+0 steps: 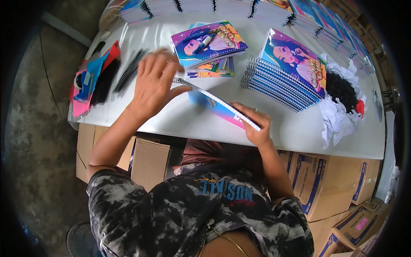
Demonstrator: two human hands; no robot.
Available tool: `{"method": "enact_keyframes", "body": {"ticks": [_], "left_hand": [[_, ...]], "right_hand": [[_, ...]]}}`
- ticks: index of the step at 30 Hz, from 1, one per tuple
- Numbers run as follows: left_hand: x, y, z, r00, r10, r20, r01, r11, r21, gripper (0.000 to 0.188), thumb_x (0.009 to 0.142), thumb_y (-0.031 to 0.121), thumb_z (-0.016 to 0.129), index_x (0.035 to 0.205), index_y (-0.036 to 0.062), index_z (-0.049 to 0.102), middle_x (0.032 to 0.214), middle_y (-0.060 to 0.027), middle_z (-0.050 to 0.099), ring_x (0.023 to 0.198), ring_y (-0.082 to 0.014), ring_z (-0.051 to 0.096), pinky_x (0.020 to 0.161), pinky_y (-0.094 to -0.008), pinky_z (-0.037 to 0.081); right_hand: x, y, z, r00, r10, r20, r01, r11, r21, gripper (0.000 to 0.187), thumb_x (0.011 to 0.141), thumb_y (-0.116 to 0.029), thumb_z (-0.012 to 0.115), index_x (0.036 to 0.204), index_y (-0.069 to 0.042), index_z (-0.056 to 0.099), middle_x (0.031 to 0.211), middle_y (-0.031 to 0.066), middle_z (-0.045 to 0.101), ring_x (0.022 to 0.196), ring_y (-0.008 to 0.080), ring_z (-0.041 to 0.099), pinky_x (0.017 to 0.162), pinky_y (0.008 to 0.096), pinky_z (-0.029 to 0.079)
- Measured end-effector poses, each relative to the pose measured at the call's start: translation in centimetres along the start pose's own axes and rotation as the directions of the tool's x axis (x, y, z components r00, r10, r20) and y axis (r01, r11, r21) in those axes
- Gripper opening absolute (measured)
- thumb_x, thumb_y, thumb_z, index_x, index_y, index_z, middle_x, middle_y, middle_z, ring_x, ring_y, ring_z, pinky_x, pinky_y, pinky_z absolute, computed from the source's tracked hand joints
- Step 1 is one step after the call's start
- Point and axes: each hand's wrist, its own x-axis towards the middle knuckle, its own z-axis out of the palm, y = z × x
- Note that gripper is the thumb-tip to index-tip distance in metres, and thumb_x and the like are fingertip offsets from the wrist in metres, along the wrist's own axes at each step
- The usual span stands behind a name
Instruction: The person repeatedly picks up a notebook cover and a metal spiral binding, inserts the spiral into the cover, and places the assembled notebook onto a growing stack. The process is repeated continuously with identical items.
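Observation:
My right hand [256, 125] is closed round one end of a notebook [220, 107] with a pink and blue cover, tilted with its punched edge up. At the other end of that edge sits a short stretch of dark spiral coil [179, 80]. My left hand [156, 81] is beside the coil, thumb stretched toward it and fingers apart, slightly blurred. To its left lies a bundle of loose black coils [130, 70]. Beyond the notebook rests a pile of illustrated covers and pages [209, 45] with a marker pen [204, 43] on top.
A stack of coil-bound notebooks [284, 73] stands to the right, beside crumpled white cloth [336, 115] and a black tangled heap [341, 91]. A tape dispenser [84, 85] lies at the left edge. More notebooks [274, 13] line the back; cartons [317, 180] sit below the table.

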Motion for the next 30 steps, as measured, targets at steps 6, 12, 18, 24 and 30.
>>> {"method": "enact_keyframes", "body": {"ticks": [6,12,18,24,30], "left_hand": [[-9.3,2.2,9.8,0.994,0.047,-0.094,-0.06,0.989,-0.135,0.106,0.071,0.076,0.04,0.141,0.0022,0.01,0.143,-0.0303,0.002,0.13,-0.0526,-0.002,0.099,-0.0658,-0.004],[-5.8,-0.4,7.7,0.92,-0.093,-0.381,0.07,0.995,-0.074,0.105,0.075,0.077,0.031,0.137,-0.0073,0.016,0.144,-0.0296,-0.002,0.131,-0.0515,-0.003,0.1,-0.0612,-0.009],[-8.1,0.0,9.2,0.854,0.038,-0.519,-0.068,0.997,-0.039,0.101,0.077,0.075,0.029,0.132,-0.0101,0.028,0.141,-0.0333,0.004,0.13,-0.0511,0.004,0.099,-0.0645,-0.003],[-12.0,4.0,12.4,0.964,0.132,-0.23,-0.215,0.896,-0.388,0.101,0.076,0.074,0.036,0.139,-0.0023,0.015,0.14,-0.0277,0.021,0.132,-0.049,0.006,0.101,-0.0631,0.002],[-6.2,1.1,10.9,0.811,-0.236,-0.535,0.022,0.927,-0.375,0.089,0.083,0.061,0.04,0.139,-0.0018,0.012,0.143,-0.0253,0.006,0.133,-0.0414,0.006,0.106,-0.0552,0.006]], "right_hand": [[-0.4,-0.4,1.0,0.998,-0.036,-0.046,0.034,0.999,-0.034,0.025,0.076,0.009,0.056,0.1,0.006,0.062,0.097,0.0184,0.065,0.088,0.0268,0.065,0.078,0.03,0.051],[0.2,-0.8,1.9,0.974,-0.22,0.049,0.222,0.974,-0.035,0.03,0.075,0.005,0.057,0.104,0.002,0.062,0.097,0.0189,0.065,0.088,0.0284,0.065,0.073,0.0319,0.053],[0.2,-1.0,1.5,0.98,-0.199,0.015,0.2,0.978,-0.058,0.027,0.074,0.001,0.062,0.1,0.001,0.064,0.094,0.019,0.065,0.083,0.0283,0.066,0.072,0.0321,0.054],[-0.1,-0.7,2.1,0.974,-0.226,0.0,0.225,0.971,-0.084,0.031,0.072,-0.002,0.064,0.102,0.001,0.063,0.096,0.0172,0.065,0.083,0.0266,0.066,0.071,0.0316,0.053],[-0.1,-1.4,2.5,0.967,-0.238,0.085,0.243,0.969,-0.047,0.031,0.072,0.001,0.062,0.103,0.001,0.063,0.1,0.0176,0.064,0.088,0.0276,0.065,0.074,0.033,0.053]]}}
